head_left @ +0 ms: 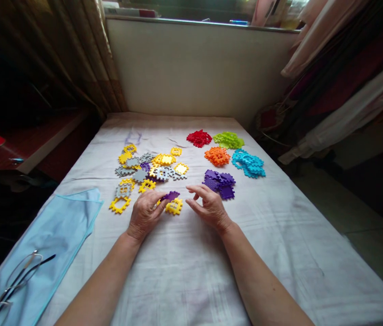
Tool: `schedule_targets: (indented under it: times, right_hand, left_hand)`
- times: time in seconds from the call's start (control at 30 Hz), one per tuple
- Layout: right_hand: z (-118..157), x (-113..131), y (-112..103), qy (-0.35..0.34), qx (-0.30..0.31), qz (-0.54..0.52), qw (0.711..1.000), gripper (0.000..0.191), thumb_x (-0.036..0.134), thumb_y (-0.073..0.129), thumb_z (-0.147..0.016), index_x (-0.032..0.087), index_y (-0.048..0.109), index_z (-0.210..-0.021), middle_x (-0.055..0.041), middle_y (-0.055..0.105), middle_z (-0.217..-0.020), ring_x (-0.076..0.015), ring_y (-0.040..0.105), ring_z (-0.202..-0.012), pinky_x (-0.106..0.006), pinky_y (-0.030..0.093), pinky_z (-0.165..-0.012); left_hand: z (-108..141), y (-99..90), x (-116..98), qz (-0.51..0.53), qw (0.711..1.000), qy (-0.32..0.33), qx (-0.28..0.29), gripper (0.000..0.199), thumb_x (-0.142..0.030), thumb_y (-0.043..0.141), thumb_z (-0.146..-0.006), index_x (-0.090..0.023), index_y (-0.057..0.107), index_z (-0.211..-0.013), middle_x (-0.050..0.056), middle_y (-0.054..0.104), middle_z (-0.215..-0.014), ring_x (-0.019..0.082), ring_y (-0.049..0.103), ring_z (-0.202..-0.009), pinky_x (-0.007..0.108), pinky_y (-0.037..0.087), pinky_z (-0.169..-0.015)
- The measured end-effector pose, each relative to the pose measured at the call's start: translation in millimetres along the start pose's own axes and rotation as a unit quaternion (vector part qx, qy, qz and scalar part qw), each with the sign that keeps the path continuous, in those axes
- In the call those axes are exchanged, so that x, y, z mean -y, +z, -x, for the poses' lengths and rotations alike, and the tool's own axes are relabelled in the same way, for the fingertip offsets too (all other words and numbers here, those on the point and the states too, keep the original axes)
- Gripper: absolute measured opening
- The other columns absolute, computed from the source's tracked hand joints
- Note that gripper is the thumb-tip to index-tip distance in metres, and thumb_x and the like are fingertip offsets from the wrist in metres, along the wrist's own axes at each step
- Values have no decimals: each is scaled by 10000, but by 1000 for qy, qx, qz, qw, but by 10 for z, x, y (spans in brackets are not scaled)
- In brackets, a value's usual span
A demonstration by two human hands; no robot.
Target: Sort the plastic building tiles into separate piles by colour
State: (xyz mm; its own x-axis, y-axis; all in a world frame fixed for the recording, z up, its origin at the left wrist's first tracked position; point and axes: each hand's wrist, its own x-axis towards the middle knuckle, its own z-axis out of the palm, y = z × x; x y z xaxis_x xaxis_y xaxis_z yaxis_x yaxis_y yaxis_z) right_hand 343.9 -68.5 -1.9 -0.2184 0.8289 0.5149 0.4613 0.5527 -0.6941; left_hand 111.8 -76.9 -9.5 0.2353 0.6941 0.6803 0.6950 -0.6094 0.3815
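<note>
Well, the left hand [147, 210] has a purple piece [171, 195] pinched between thumb and fingers, probably by its edge, leaving most of it exposed! Just on the near side of that grip lies one yellow piece [174, 207]. To the right, the right hand [209, 204] is empty, fingers parted. Count the single-colour piles: five! One purple pile [223, 181] just beyond the right hand; farther out, one orange [217, 156], one blue [248, 163], one red [198, 138], one green [228, 140], seemingly spaced to keep each colour separate. Beyond the left hand sprawls one mixed spread [163, 159], yellow, grey and purple, too overlapped to count. Well left of the grip: one pair of glasses [38, 265] on one blue cloth [62, 226], presumably clear of the hands' reach.
</note>
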Motion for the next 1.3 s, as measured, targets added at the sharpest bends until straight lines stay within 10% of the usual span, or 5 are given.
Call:
schedule_targets:
  times: [0.5,0.77,1.3]
  right_hand:
    - [8,59,151,-15,24,-35,999,151,286,602,-928,233,742,-947,-30,731,-834,-129,652,-693,-228,525,-649]
    - [-41,-410,-335,187,-240,68,950,391,467,564,-849,165,745,-1019,-82,762,-858,-193,675,-706,-311,546,-702]
    - [31,-790,-461,215,-310,204,903,401,456,497,-847,174,776,-906,-108,764,-902,-193,646,-669,-321,530,-716]
  left_hand:
    - [25,3,-82,106,987,-85,92,259,-425,555,-947,-235,706,-1041,46,765,-954,182,707,-882,313,556,-830]
    - [35,-20,-31,78,984,-146,65,324,-398,521,-943,-222,658,-1179,59,756,-1004,173,710,-874,309,571,-808]
    - [47,-78,183,-40,990,-130,-25,239,-303,514,-933,-214,677,-1084,68,753,-1068,202,698,-1004,351,533,-952]
